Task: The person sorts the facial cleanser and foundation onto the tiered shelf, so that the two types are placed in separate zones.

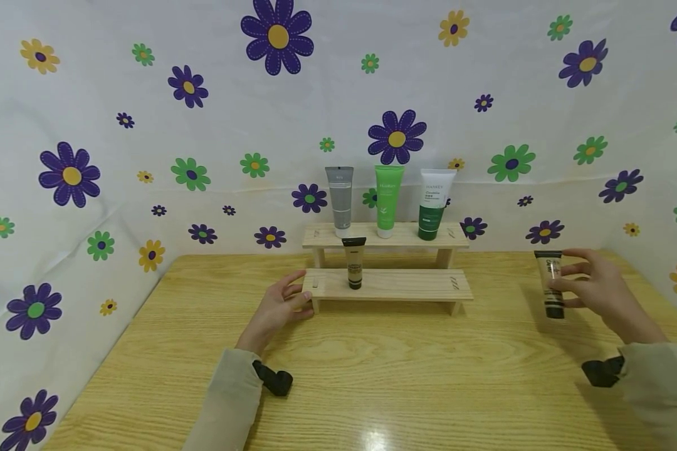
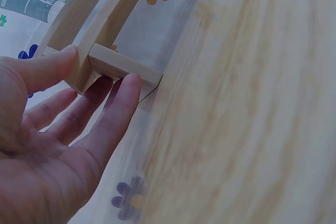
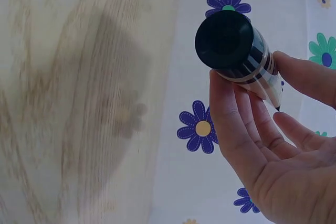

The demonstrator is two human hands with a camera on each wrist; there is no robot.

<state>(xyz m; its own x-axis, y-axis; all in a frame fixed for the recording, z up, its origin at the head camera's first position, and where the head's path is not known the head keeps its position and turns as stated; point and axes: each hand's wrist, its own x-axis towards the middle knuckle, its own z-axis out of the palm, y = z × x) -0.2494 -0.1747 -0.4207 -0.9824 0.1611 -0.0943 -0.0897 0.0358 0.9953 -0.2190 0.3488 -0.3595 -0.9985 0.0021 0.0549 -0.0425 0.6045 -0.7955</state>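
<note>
A two-tier wooden shelf [image 1: 389,285] stands on the table. My left hand [image 1: 279,305] grips the left end of its lower step. In the left wrist view, the thumb [image 2: 52,69] lies against the plank and the fingers touch the leg [image 2: 126,65]. Off to the right, my right hand [image 1: 595,288] holds a beige squeeze tube [image 1: 551,282] above the table, its black cap [image 3: 224,40] pointing down. A similar small beige tube [image 1: 355,263] stands cap-down on the lower step. On the upper step stand a grey tube [image 1: 341,200], a green tube [image 1: 388,199] and a white-and-green tube [image 1: 433,203].
The wood-grain table [image 1: 406,376] extends in front of the shelf and to both sides. Behind and beside it hangs a white cloth [image 1: 316,113] printed with flowers. A black strap mount [image 1: 273,379] sits on the left wrist, another mount [image 1: 602,371] on the right.
</note>
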